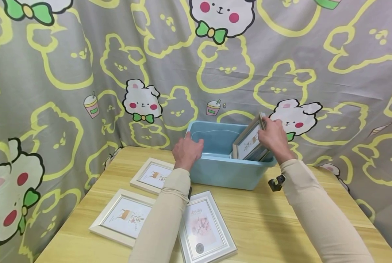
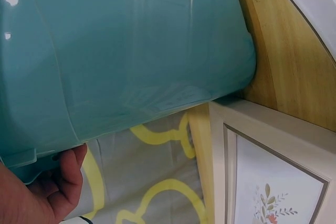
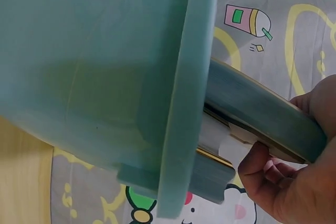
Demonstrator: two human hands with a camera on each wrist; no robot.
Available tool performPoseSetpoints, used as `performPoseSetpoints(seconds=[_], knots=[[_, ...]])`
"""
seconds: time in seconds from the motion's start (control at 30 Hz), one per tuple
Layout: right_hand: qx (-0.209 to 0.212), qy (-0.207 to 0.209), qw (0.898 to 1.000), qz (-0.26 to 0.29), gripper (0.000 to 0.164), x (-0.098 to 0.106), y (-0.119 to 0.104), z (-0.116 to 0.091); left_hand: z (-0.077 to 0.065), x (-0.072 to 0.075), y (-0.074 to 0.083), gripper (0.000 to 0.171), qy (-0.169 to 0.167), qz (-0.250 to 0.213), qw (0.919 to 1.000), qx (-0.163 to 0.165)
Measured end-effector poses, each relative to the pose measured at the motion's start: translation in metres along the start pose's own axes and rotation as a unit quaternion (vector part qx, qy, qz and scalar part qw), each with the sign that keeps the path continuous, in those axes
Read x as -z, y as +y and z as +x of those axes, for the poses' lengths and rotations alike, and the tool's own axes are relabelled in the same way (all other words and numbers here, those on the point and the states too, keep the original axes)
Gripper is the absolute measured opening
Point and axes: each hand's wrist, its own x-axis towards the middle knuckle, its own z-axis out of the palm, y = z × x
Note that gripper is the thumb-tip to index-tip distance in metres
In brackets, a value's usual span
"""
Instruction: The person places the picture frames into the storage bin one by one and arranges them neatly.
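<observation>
A light blue plastic bin (image 1: 227,173) stands at the back of the table. My left hand (image 1: 187,151) holds its left end; in the left wrist view the fingers (image 2: 71,182) curl under the rim. At the bin's other end, my right hand (image 1: 275,137) grips the upper edge of a picture frame (image 1: 238,150), which leans tilted with its lower part inside the bin. Another frame (image 3: 210,178) sticks out beside it in the right wrist view. How many more lie inside is hidden by the bin wall.
Two cream picture frames (image 1: 139,184) (image 1: 107,233) lie on the left of the wooden table (image 1: 258,226). A silver frame (image 1: 227,246) lies in front of the bin, partly under my left forearm. A patterned grey curtain (image 1: 176,69) hangs close behind the bin.
</observation>
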Motion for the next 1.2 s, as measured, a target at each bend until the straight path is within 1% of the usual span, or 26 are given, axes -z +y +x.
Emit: performPoseSetpoints(seconds=[0.2,0.5,0.8,1.07,1.2], knots=[[-0.002,0.004,1.0,-0.004,0.06,-0.005,0.0,0.001,-0.001,0.0,0.0,0.07,0.005,-0.003,1.0,-0.002],[-0.008,0.003,1.0,-0.001,0.057,-0.014,-0.002,0.0,0.0,-0.001,-0.002,0.071,0.0,0.0,1.0,0.001],[-0.004,-0.002,1.0,-0.005,0.059,-0.02,-0.002,0.003,0.0,0.0,-0.003,0.071,0.005,-0.004,1.0,-0.001],[0.004,-0.001,1.0,-0.015,0.059,-0.024,0.0,0.004,0.0,0.001,-0.001,0.071,0.001,0.0,1.0,-0.004],[-0.004,-0.005,1.0,-0.014,0.059,-0.028,0.002,0.004,0.0,0.0,-0.001,0.071,0.0,0.0,1.0,-0.005]])
